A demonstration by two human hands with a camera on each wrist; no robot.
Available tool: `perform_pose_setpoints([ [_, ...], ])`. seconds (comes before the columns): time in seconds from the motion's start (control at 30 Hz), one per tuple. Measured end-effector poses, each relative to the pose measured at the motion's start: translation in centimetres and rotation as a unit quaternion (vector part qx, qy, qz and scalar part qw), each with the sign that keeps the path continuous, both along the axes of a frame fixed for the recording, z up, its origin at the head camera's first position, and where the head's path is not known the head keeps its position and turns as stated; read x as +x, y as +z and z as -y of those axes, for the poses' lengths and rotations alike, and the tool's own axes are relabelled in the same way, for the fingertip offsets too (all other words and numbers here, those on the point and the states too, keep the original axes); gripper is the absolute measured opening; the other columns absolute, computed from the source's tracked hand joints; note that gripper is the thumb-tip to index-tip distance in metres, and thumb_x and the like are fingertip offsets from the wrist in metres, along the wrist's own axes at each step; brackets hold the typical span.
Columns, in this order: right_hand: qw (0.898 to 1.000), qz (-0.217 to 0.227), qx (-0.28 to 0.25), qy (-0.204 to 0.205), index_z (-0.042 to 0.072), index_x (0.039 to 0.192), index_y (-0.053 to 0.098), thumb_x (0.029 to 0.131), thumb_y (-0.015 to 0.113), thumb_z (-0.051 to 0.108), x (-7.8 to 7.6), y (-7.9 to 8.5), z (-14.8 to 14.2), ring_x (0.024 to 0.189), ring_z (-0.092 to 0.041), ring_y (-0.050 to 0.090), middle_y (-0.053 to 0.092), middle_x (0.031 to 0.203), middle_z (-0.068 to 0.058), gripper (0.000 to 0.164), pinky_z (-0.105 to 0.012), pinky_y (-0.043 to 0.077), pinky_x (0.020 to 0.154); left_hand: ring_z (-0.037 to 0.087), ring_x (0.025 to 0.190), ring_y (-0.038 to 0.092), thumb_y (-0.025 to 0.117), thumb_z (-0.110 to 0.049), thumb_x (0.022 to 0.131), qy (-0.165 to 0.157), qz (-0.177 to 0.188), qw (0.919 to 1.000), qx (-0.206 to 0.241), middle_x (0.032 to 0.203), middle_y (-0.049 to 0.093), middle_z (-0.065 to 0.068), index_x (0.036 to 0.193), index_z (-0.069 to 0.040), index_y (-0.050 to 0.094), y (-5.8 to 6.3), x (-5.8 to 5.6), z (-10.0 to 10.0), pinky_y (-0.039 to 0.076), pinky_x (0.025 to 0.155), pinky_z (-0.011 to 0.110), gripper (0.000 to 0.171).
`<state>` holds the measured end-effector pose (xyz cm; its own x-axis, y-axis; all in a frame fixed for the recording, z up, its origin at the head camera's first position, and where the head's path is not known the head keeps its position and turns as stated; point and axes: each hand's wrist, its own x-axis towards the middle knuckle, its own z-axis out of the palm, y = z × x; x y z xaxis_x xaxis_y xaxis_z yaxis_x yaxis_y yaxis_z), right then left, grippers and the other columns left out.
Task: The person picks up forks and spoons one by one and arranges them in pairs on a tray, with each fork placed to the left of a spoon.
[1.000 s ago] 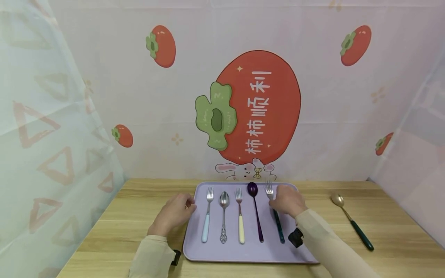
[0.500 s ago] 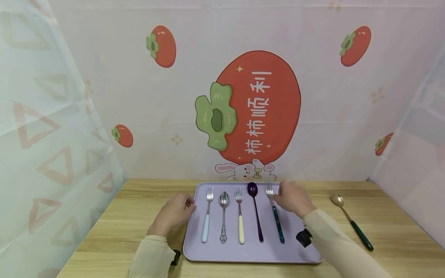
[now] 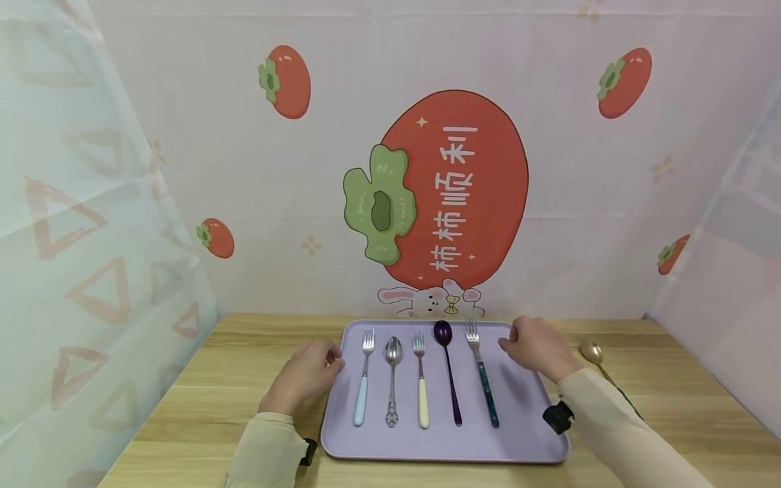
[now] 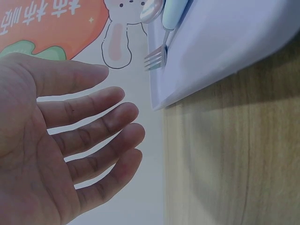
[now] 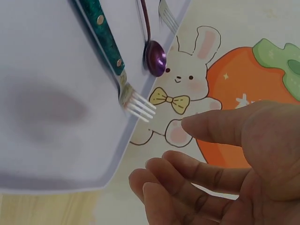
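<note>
A lilac tray bears a row of cutlery: a fork with a light blue handle, a silver spoon, a fork with a cream handle, a purple spoon and a fork with a dark green handle. My right hand hovers over the tray's right edge, to the right of the green-handled fork, fingers loosely bent and holding nothing. Beside the tray's left edge is my left hand; its fingers are relaxed and spread in the left wrist view, with nothing in them.
On the wooden table, right of the tray, lies a gold spoon with a dark green handle, partly hidden by my right sleeve. A printed backdrop stands behind the table, with further sheets at both sides.
My right hand has let go of the green-handled fork and moved right, towards the tray's right edge. That fork lies on the tray. My left hand has stayed in place.
</note>
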<state>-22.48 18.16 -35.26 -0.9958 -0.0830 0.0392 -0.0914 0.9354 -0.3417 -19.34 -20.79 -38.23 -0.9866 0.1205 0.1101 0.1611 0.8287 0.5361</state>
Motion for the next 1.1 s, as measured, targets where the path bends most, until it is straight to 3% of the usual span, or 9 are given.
perform_pose_setpoints([
  [0.23, 1.000, 0.011, -0.004, 0.003, 0.003, 0.085, 0.065, 0.092, 0.070, 0.020, 0.1, 0.3, -1.4, 0.062, -0.020, 0.053, 0.057, 0.070, -0.004, 0.020, -0.031, 0.043, 0.052, 0.017, 0.080, 0.058, 0.069, -0.010, 0.092, -0.002, -0.006, 1.0000, -0.001, 0.088, 0.064, 0.002, 0.096, -0.006, 0.070, -0.2, -0.1, 0.1, 0.051, 0.073, 0.038, 0.006],
  [0.53, 0.999, -0.033, 0.000, 0.036, 0.005, 0.081, 0.064, 0.090, 0.071, 0.019, 0.1, -0.2, -3.5, 0.062, -0.019, 0.053, 0.058, 0.072, -0.002, 0.018, -0.033, 0.042, 0.053, 0.017, 0.080, 0.058, 0.069, -0.010, 0.092, -0.002, -0.004, 1.0000, -0.001, 0.088, 0.064, 0.002, 0.097, -0.006, 0.071, -0.2, -0.1, 0.1, 0.051, 0.073, 0.038, 0.007],
  [0.77, 0.999, -0.017, -0.012, 0.037, 0.003, 0.086, 0.064, 0.091, 0.071, 0.018, 0.2, -0.5, -4.6, 0.064, -0.020, 0.053, 0.060, 0.076, -0.004, 0.017, -0.034, 0.044, 0.055, 0.017, 0.080, 0.057, 0.070, -0.010, 0.092, -0.003, -0.005, 1.0000, -0.002, 0.088, 0.064, 0.002, 0.096, -0.006, 0.071, -0.2, -0.1, 0.1, 0.051, 0.073, 0.038, 0.006],
  [1.1, 0.998, -0.032, -0.012, 0.048, -0.001, 0.094, 0.068, 0.091, 0.070, 0.017, 0.1, -0.8, -6.4, 0.071, -0.021, 0.058, 0.065, 0.086, -0.009, 0.019, -0.041, 0.050, 0.063, 0.017, 0.081, 0.058, 0.069, -0.010, 0.092, -0.001, -0.002, 1.0000, -0.001, 0.089, 0.064, 0.002, 0.098, -0.006, 0.071, -0.1, 0.0, 0.1, 0.051, 0.073, 0.038, 0.007],
])
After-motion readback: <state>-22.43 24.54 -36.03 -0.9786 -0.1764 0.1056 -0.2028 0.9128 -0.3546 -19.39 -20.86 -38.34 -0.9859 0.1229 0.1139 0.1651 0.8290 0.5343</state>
